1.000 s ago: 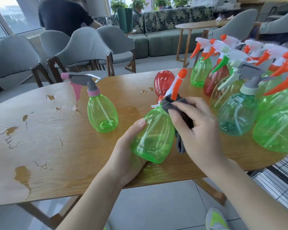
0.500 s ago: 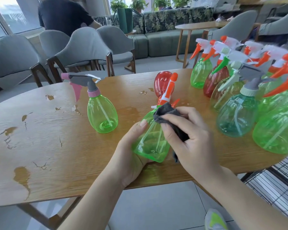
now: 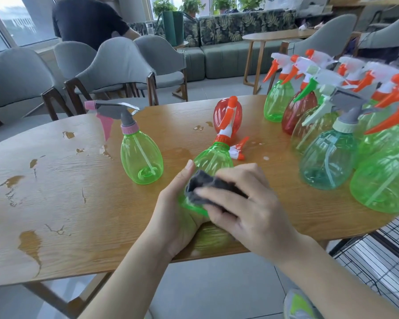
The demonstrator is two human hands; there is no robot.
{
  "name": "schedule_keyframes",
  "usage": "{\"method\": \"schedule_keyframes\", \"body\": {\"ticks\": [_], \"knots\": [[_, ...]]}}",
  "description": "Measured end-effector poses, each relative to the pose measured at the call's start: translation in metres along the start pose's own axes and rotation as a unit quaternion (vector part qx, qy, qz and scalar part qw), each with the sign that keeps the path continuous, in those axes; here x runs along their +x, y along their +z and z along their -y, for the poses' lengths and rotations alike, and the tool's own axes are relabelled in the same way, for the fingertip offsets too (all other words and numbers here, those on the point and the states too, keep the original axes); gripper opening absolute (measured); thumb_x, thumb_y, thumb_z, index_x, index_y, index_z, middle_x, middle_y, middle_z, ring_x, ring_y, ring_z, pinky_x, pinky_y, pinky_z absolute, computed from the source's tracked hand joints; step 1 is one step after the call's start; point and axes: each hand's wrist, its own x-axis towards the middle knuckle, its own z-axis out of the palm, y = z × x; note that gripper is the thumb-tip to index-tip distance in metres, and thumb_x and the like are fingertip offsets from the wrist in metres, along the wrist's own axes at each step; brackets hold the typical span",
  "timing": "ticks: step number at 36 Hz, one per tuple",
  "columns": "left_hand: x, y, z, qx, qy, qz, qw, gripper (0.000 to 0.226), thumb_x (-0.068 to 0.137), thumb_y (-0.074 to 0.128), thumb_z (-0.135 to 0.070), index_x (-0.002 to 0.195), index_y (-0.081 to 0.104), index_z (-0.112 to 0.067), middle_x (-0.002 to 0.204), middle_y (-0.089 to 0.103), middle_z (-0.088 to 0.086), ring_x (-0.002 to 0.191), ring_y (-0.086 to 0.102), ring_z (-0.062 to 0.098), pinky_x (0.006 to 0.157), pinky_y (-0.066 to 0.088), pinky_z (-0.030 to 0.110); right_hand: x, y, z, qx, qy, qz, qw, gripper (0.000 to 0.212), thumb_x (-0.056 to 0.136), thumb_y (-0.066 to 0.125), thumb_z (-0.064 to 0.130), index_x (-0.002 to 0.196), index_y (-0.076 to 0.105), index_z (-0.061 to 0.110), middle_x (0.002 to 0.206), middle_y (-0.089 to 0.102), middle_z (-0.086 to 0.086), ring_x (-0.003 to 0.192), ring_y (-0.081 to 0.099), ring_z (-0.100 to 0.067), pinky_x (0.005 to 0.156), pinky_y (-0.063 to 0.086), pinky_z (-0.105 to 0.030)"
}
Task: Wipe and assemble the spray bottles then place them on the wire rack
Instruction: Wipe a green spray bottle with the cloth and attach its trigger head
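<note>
Both hands are on the job: my left hand (image 3: 177, 217) is wrapped around the base of the tilted green spray bottle (image 3: 211, 164), and my right hand (image 3: 244, 210) is pinching a dark grey cloth (image 3: 205, 186) against its lower body, fingers curled over the cloth.

Wooden table (image 3: 62, 203) fills the view, finish worn off in patches. Wire rack (image 3: 382, 256) sits below the table's right end, well apart from the bottle. A cluster of assembled bottles (image 3: 332, 155) stands at the right of the table. One upright green bottle with a pink-and-grey trigger (image 3: 139, 155) stands just left of my hands. A red bottle (image 3: 226, 116) lies behind the held one. The held bottle leans away from me, its base just over the table's near edge, orange-and-white trigger head (image 3: 228, 118) on top. A small orange-white loose part (image 3: 238, 149) lies beside its neck; I cannot tell what it is.

Handling guess: empty thin plastic, light, slightly squashy, probably slick if wet. I'd grip the wide body low for wiping and take the neck under the collar for carrying, not the trigger.
</note>
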Motion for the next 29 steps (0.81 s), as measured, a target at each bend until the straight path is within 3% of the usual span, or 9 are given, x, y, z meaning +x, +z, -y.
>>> {"method": "schedule_keyframes", "body": {"ticks": [2, 5, 9, 13, 17, 21, 25, 27, 29], "knots": [[0.001, 0.001, 0.0, 0.003, 0.013, -0.006, 1.0, 0.05, 0.104, 0.045, -0.043, 0.119, 0.075, -0.007, 0.117, 0.071, 0.017, 0.106, 0.07, 0.029, 0.09, 0.058, 0.04, 0.004, -0.002, -0.005, 0.017, 0.058, -0.017, 0.998, 0.019, 0.101, 0.068, 0.019, 0.112, 0.079, 0.009, 0.111, 0.064, -0.01, 0.096, 0.059, -0.027, 0.094, 0.048, -0.029], [0.001, 0.002, 0.0, 0.028, 0.018, -0.027, 0.999, 0.055, 0.099, 0.053, -0.045, 0.139, 0.064, -0.008, 0.133, 0.065, 0.019, 0.118, 0.062, 0.034, 0.103, 0.045, 0.05, 0.011, -0.007, -0.014, 0.059, 0.169, -0.038, 0.983, 0.023, 0.102, 0.064, 0.019, 0.12, 0.074, 0.01, 0.113, 0.064, -0.008, 0.103, 0.063, -0.02, 0.091, 0.05, -0.026], [0.0, 0.003, 0.0, 0.048, 0.009, -0.016, 0.999, 0.058, 0.097, 0.053, -0.049, 0.141, 0.063, -0.012, 0.133, 0.064, 0.018, 0.113, 0.062, 0.034, 0.09, 0.049, 0.046, 0.013, -0.008, -0.016, 0.098, 0.267, -0.047, 0.958, 0.025, 0.102, 0.062, 0.021, 0.122, 0.073, 0.011, 0.114, 0.063, -0.001, 0.109, 0.06, -0.002, 0.092, 0.044, -0.012], [-0.002, 0.003, 0.001, 0.047, 0.008, -0.006, 0.999, 0.068, 0.094, 0.062, -0.052, 0.148, 0.055, -0.011, 0.146, 0.055, 0.023, 0.128, 0.053, 0.041, 0.105, 0.04, 0.055, 0.008, -0.007, -0.009, 0.103, 0.239, -0.056, 0.964, 0.023, 0.101, 0.063, 0.016, 0.12, 0.073, 0.009, 0.114, 0.063, -0.004, 0.109, 0.061, -0.007, 0.092, 0.047, -0.019], [-0.001, 0.004, 0.0, 0.057, 0.013, -0.009, 0.998, 0.081, 0.088, 0.076, -0.046, 0.153, 0.045, -0.01, 0.143, 0.051, 0.027, 0.121, 0.051, 0.041, 0.094, 0.044, 0.051, 0.005, -0.008, -0.009, 0.087, 0.175, -0.06, 0.979, 0.02, 0.098, 0.066, 0.012, 0.114, 0.075, 0.004, 0.111, 0.064, -0.012, 0.105, 0.063, -0.013, 0.09, 0.05, -0.023], [0.003, 0.002, 0.001, 0.073, 0.017, -0.016, 0.997, 0.081, 0.083, 0.079, -0.042, 0.15, 0.049, -0.009, 0.138, 0.057, 0.022, 0.119, 0.055, 0.04, 0.095, 0.044, 0.052, 0.008, -0.011, -0.013, 0.075, 0.212, -0.059, 0.973, 0.021, 0.1, 0.066, 0.016, 0.116, 0.075, 0.006, 0.11, 0.064, -0.008, 0.103, 0.06, -0.005, 0.089, 0.045, -0.013], [0.002, 0.002, 0.002, 0.066, 0.015, -0.026, 0.997, 0.07, 0.088, 0.068, -0.041, 0.147, 0.052, -0.006, 0.131, 0.061, 0.022, 0.116, 0.056, 0.04, 0.096, 0.044, 0.052, 0.009, -0.011, -0.009, 0.089, 0.238, -0.057, 0.966, 0.022, 0.1, 0.065, 0.015, 0.118, 0.074, 0.009, 0.112, 0.063, -0.005, 0.102, 0.062, -0.006, 0.087, 0.046, -0.015], [0.001, 0.002, 0.002, 0.053, 0.023, -0.032, 0.998, 0.062, 0.095, 0.061, -0.039, 0.144, 0.055, -0.003, 0.13, 0.061, 0.022, 0.119, 0.055, 0.04, 0.101, 0.041, 0.054, 0.006, -0.008, -0.003, 0.089, 0.2, -0.052, 0.974, 0.019, 0.098, 0.066, 0.012, 0.114, 0.076, 0.008, 0.112, 0.064, -0.01, 0.1, 0.064, -0.015, 0.087, 0.049, -0.021], [0.0, 0.002, 0.001, 0.036, 0.024, -0.02, 0.999, 0.052, 0.099, 0.054, -0.04, 0.133, 0.065, -0.002, 0.126, 0.065, 0.022, 0.115, 0.063, 0.037, 0.099, 0.05, 0.049, 0.003, -0.006, 0.005, 0.081, 0.146, -0.038, 0.985, 0.017, 0.098, 0.067, 0.012, 0.11, 0.078, 0.006, 0.109, 0.064, -0.013, 0.095, 0.065, -0.023, 0.086, 0.051, -0.027]]}}
